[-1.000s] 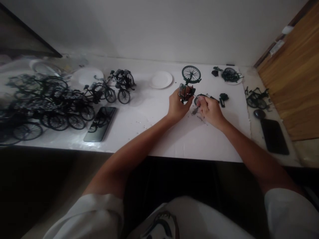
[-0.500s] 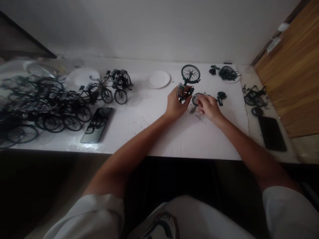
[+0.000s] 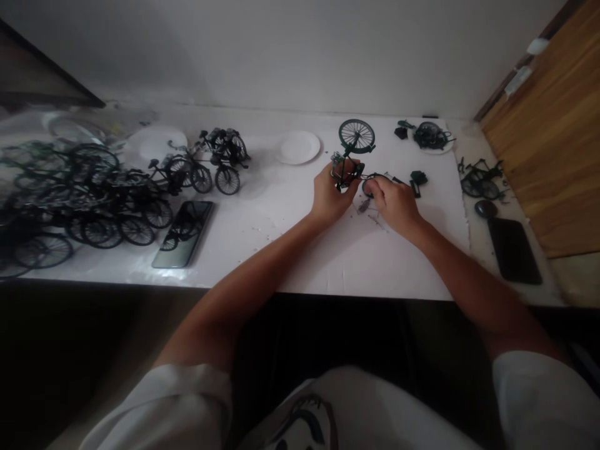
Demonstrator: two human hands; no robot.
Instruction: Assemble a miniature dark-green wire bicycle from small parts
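My left hand is closed round a dark miniature bicycle, whose spoked wheel points up and away toward the wall. Close against its right side, my right hand has its fingers pinched together. Whatever they grip is mostly hidden; only a thin piece shows at the fingertips. Behind the right hand, another miniature wheel lies partly covered on the white board. Small thin metal parts are scattered just below the hands. A dark small block-like part lies to the right.
Many miniature bicycles crowd the left side, beside a phone. A white plate stands at the back. Another plate holds dark bicycle parts. At right are a miniature bicycle, a round black object and a dark phone.
My right hand has turned slightly, its fingers now curled over more, and the thin silvery piece at its fingertips shows less. The left hand keeps the bicycle in nearly the same place.
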